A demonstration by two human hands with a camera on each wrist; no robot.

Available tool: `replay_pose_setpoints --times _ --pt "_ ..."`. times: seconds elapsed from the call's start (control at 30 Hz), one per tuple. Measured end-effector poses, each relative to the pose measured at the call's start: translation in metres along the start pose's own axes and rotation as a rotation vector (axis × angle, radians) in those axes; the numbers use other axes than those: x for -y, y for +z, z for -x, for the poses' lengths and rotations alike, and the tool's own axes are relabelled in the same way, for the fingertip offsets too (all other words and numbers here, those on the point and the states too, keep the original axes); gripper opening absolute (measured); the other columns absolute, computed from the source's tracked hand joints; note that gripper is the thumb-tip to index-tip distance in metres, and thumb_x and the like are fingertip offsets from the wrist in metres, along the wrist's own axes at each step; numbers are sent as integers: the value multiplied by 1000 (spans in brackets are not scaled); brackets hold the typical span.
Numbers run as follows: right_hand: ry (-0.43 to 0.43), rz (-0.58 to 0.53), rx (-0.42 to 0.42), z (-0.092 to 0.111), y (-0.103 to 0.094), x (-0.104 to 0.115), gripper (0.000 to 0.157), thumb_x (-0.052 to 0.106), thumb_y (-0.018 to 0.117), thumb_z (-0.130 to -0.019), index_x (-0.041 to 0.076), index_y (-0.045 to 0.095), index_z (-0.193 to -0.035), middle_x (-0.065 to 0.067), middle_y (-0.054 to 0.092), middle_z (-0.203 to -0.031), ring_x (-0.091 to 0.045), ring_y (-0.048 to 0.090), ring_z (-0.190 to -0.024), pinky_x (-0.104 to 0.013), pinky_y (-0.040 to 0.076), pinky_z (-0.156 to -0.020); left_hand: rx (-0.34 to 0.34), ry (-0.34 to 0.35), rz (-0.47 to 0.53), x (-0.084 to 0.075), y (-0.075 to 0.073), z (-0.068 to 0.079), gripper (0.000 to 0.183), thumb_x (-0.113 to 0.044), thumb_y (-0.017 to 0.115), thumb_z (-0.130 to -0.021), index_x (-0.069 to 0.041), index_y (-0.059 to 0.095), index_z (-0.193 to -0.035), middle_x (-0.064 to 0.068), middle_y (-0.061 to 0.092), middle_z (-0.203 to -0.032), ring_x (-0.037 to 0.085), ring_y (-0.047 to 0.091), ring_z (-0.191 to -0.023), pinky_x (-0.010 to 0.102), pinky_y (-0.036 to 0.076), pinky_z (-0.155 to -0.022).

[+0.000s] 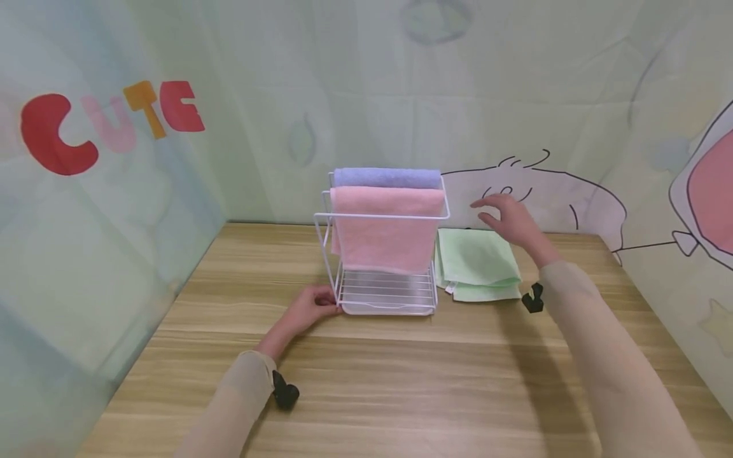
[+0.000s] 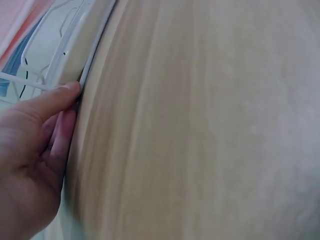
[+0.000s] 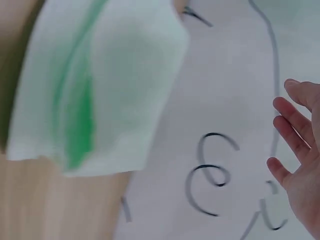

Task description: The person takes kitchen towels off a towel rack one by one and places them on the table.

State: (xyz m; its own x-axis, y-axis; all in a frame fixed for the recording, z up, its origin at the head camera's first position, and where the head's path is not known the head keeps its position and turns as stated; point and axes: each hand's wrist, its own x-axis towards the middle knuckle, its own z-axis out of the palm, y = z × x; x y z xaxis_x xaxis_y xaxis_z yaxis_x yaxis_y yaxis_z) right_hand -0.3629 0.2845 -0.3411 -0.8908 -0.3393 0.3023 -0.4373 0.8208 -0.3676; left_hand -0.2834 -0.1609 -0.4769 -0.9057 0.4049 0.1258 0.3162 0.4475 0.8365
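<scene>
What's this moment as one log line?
left hand: grips rack; right hand: raised, empty; pink towel, blue towel: on rack; green towel: on table

Head view, centre: the pink towel [image 1: 389, 235] hides the blue towel [image 1: 389, 177] below its top. Right of centre, I find the green cloth's [image 1: 480, 257] label [image 1: 450, 289] too small to read. Right-wrist view: right edge crops my right hand [image 3: 304, 145].

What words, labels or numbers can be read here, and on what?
"CUTE": large coloured letters on the printed backdrop, left side.
Small white tag on the folded green towel: too small to read.
No text visible on the white rack, pink towel or blue towel.
No numbers or brand names legible in any view.
</scene>
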Motion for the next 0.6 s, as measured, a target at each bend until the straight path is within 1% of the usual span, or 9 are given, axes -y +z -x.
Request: replay_pose_setpoints --times 0.1,0.23,0.37,0.47,0.53,0.6 --pt "-40 19 -31 -5 -16 19 28 8 58 -97 3 64 -124 -21 64 -128 -40 52 -123 -59 41 -106 2 10 -4 0 0 1 19 -6 76 -83 4 71 -98 20 73 -94 13 67 -82 19 56 -77" --pt "-114 29 -100 -11 -39 48 26 9 61 -96 5 66 -122 -18 66 -127 -38 52 -121 -56 42 -102 -4 7 -6 -2 0 2 19 -6 76 -82 5 70 -97 20 72 -93 16 68 -82 17 55 -75" --pt "-194 6 -169 -15 -57 82 24 10 63 -96 7 68 -119 -15 69 -121 -34 57 -118 -52 45 -102 -7 -12 6 -26 -3 10 18 -1 74 -83 8 69 -97 24 71 -93 24 68 -83 15 54 -74" --pt "-238 -25 -209 -15 -66 109 23 13 62 -97 9 69 -119 -12 70 -118 -30 59 -115 -48 47 -99 -5 -22 10 -39 -5 13 17 3 72 -83 11 67 -97 27 70 -93 29 67 -84 15 53 -73" --pt "-264 -43 -220 -14 -69 126 23 15 62 -97 10 69 -118 -11 70 -117 -28 59 -114 -46 47 -98 -7 -20 14 -33 -3 11 16 3 72 -83 11 67 -97 27 70 -93 28 67 -84 14 53 -73" --pt "-284 -45 -216 -14 -70 140 23 16 62 -97 10 69 -118 -10 71 -117 -28 59 -115 -46 47 -99 -11 -19 15 -22 -1 8 16 2 72 -84 10 68 -97 27 70 -94 27 67 -84 14 53 -73"
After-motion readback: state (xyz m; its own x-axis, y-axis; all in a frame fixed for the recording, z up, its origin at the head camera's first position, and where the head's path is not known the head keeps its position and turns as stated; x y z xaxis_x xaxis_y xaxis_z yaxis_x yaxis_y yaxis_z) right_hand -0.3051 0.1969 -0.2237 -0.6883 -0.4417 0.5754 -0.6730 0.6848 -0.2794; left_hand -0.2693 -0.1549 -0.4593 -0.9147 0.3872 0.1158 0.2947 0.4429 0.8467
